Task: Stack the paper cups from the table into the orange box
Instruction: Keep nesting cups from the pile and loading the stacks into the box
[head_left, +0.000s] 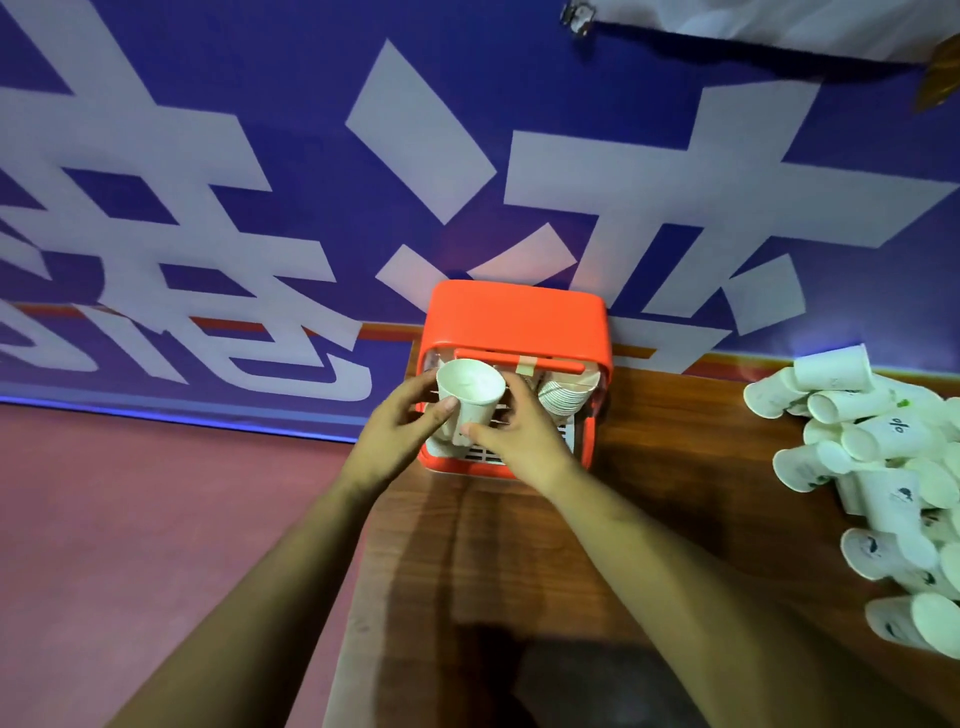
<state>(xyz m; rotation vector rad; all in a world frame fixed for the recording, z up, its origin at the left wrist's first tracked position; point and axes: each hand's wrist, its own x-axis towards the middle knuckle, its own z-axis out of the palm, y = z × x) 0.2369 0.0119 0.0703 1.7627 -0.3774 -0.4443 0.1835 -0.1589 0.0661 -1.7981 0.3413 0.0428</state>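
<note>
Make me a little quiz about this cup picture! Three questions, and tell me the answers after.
1. True or false: the paper cup in the hands is over the orange box.
2. Where is the pile of loose cups? A: on the floor. B: on the table, to the right of the box. C: under the table.
3. Fill the gap: the cup is held by the left hand and the ___ hand.

Key: 1 true. 2 B. 3 right: the right hand pinches the cup's lower end.
</note>
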